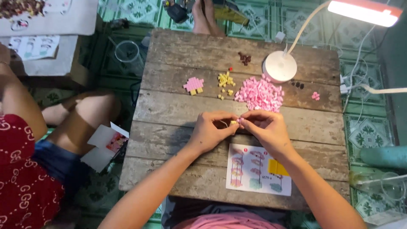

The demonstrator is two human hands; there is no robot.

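Note:
My left hand (210, 130) and my right hand (265, 127) meet over the middle of a worn wooden table (178, 110). Together they pinch a tiny yellow and pink brick piece (236, 122) between the fingertips. Just beyond the hands lies a heap of small pink bricks (259, 93). A few yellow bricks (226, 80) lie left of the heap. Further left sits a small built pink and yellow piece (193, 85). An instruction sheet (258, 169) lies under my right forearm near the table's front edge.
A white desk lamp base (280, 66) stands at the back right, its lit head (364, 12) above. Dark brown bricks (244, 58) lie at the back. Another person in red (25, 169) sits on the left. Someone's bare feet (205, 17) show beyond the table.

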